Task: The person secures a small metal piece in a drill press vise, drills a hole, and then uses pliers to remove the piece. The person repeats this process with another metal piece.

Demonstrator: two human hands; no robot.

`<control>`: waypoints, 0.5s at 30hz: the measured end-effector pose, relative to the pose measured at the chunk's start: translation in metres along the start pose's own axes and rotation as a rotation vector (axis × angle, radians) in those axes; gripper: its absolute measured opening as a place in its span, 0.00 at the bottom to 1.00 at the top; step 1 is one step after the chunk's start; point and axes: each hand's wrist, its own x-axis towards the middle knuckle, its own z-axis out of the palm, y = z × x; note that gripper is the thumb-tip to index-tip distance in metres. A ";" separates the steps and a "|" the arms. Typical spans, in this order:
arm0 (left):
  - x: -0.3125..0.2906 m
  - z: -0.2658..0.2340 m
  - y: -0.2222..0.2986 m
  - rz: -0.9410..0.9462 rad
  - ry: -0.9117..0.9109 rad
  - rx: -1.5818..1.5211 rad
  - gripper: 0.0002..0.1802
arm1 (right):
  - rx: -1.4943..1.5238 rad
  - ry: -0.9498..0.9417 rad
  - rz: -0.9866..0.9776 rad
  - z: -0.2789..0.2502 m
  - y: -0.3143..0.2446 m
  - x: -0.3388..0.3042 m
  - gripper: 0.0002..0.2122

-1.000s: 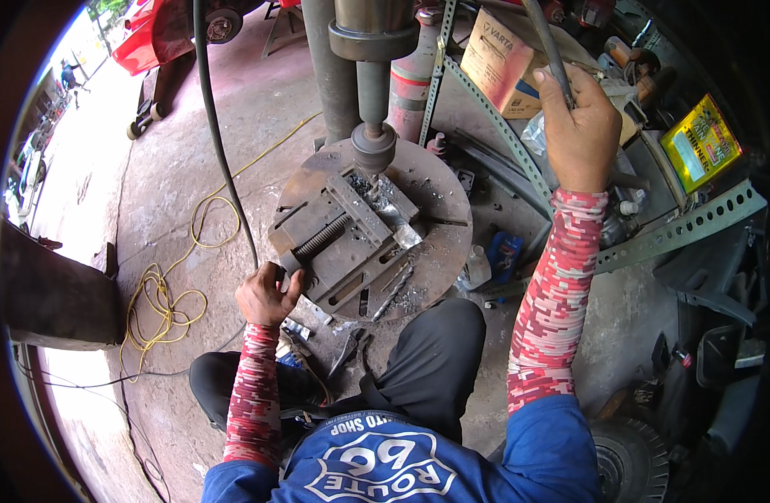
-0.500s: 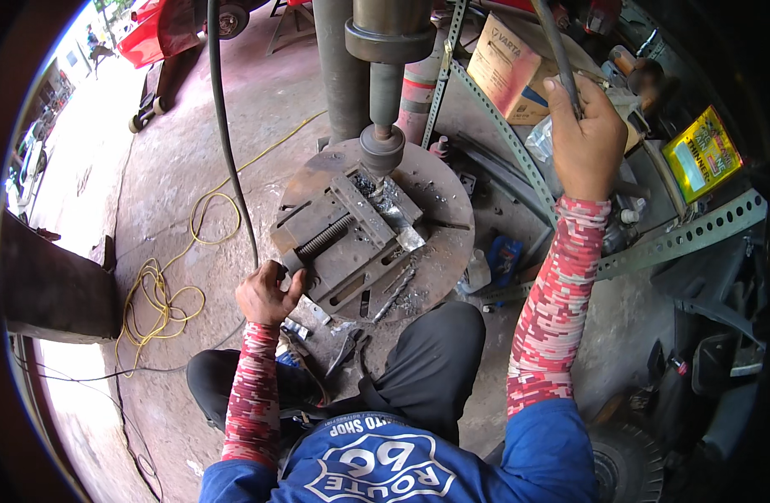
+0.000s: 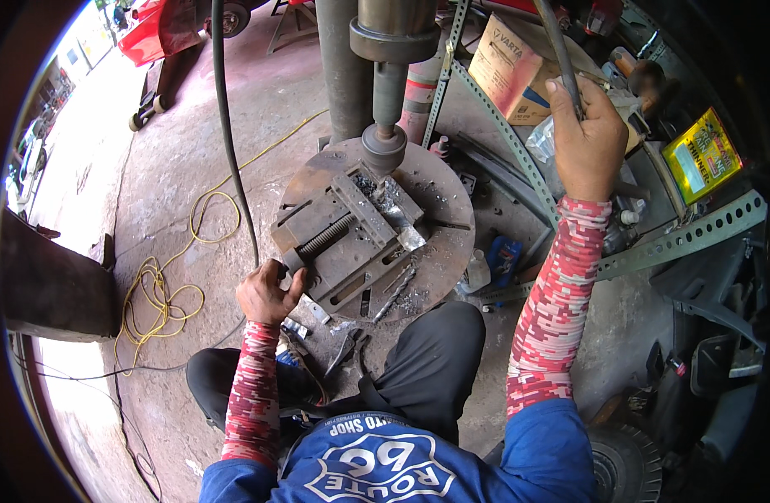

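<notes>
My right hand [image 3: 588, 138] is closed round a dark feed lever [image 3: 561, 50] of a drill press, up at the right. Below the press spindle, the chuck [image 3: 384, 147] is down close over a steel drill press vise [image 3: 313, 230]. Metal shavings cover the far end of the vise, and what the chuck holds is hidden there. My left hand [image 3: 264, 295] is wrapped round the near end of the vise, at its screw handle [image 3: 292, 260]. A loose drill bit [image 3: 394, 295] lies on the round worktable [image 3: 452, 197] beside the vise.
A black cable [image 3: 225, 126] hangs down past my left hand. Yellow cord [image 3: 160, 293] lies coiled on the floor at left. A perforated metal frame [image 3: 519, 138], a cardboard box [image 3: 515, 67] and a yellow can [image 3: 702, 157] stand at right. My knees are close to the worktable.
</notes>
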 end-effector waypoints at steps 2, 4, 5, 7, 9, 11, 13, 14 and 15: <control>0.000 0.000 0.000 -0.002 0.000 -0.001 0.25 | 0.000 0.005 -0.011 0.000 0.000 0.000 0.09; 0.000 0.000 0.000 -0.006 -0.002 0.023 0.25 | 0.015 0.011 -0.018 0.001 0.000 0.000 0.09; 0.000 0.000 0.000 -0.006 0.001 -0.004 0.25 | 0.014 0.018 -0.032 0.001 0.001 0.000 0.09; 0.000 0.000 0.000 -0.014 -0.006 0.001 0.25 | 0.015 0.004 0.004 0.001 0.001 0.000 0.09; 0.000 -0.001 0.001 -0.019 -0.010 0.003 0.25 | 0.017 -0.001 0.018 0.001 0.002 0.000 0.09; 0.000 -0.001 0.001 -0.018 -0.008 -0.002 0.26 | 0.026 0.002 0.020 0.002 0.003 0.001 0.09; 0.000 -0.001 0.001 -0.014 -0.002 -0.011 0.26 | 0.023 0.000 0.020 0.001 0.003 0.001 0.09; 0.000 -0.001 0.001 -0.015 -0.005 -0.011 0.26 | 0.023 -0.001 0.020 0.001 0.003 0.001 0.09; 0.000 -0.001 0.001 -0.016 -0.008 -0.009 0.26 | 0.015 0.002 0.014 0.001 0.003 0.001 0.09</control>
